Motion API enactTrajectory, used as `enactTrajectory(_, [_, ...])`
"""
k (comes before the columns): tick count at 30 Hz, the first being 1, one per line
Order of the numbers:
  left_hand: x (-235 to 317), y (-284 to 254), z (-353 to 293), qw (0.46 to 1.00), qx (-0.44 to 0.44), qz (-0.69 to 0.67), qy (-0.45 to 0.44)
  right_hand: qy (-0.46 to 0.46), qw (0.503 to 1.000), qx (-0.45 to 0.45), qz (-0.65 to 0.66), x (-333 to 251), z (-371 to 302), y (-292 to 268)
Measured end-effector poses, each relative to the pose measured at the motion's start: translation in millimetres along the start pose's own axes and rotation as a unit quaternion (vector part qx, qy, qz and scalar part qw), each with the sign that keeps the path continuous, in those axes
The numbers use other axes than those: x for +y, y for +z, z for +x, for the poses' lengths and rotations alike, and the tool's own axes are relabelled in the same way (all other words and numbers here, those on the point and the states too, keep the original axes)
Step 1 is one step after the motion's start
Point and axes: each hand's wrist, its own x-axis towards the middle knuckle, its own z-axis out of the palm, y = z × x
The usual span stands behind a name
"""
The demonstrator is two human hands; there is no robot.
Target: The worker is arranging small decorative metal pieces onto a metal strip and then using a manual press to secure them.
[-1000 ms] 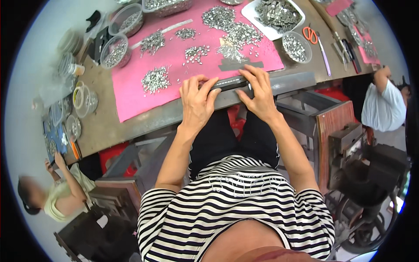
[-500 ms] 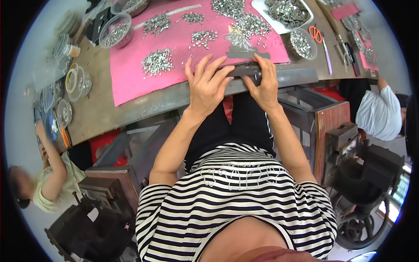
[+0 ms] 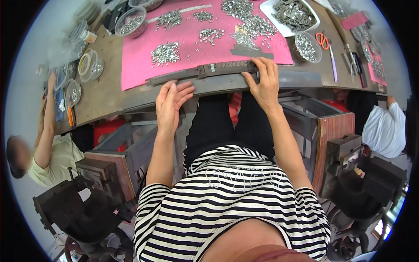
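Note:
A long dark metal jig (image 3: 227, 67) with a row of slots lies along the near edge of the pink mat (image 3: 135, 56). One small silver piece (image 3: 213, 67) shows in its slotted part. My right hand (image 3: 265, 83) pinches the jig's right end, thumb on the near side and fingers on the far side. Off the jig's left part, at the table's front edge, my left hand (image 3: 169, 102) is open and holds nothing, its fingers apart. Just beyond the jig, thin silver pins (image 3: 245, 40) lie by a flat grey strip (image 3: 252, 53).
Piles of small silver parts (image 3: 166, 53) cover the mat. A white tray (image 3: 315, 24) and a round tub (image 3: 307, 47) of metal pieces stand right, near orange-handled scissors (image 3: 322, 40). More plastic tubs (image 3: 91, 65) stand left. Co-workers sit on both sides.
My left hand has left the jig and moved left and toward me, uncovering the slots. My right hand stays at the jig's right end. The view has shifted slightly.

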Motion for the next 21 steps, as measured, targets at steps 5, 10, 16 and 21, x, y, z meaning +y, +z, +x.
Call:
enactTrajectory(5, [-15.4, 31.3, 0.5, 0.982, -0.022, 0.141, 0.120, 0.015, 0.999, -0.038, 0.013, -2.3, 6.0, -11.1])
enactTrajectory(10, [-18.1, 72.2, 26.0, 0.760, 0.007, 0.462, 0.457, -0.041, 0.998, -0.039, -0.017, 2.4, 32.4, -15.1])
enactTrajectory(16, [-35.8, 70.1, 42.4, 0.709, 0.011, 0.549, 0.443, -0.182, 0.972, -0.147, -0.006, 18.0, 50.1, -14.7])
enactTrajectory(21, [-37.5, 70.4, 41.5, 0.716, 0.014, 0.541, 0.441, -0.247, 0.946, -0.210, 0.011, 28.0, 66.5, -22.5])
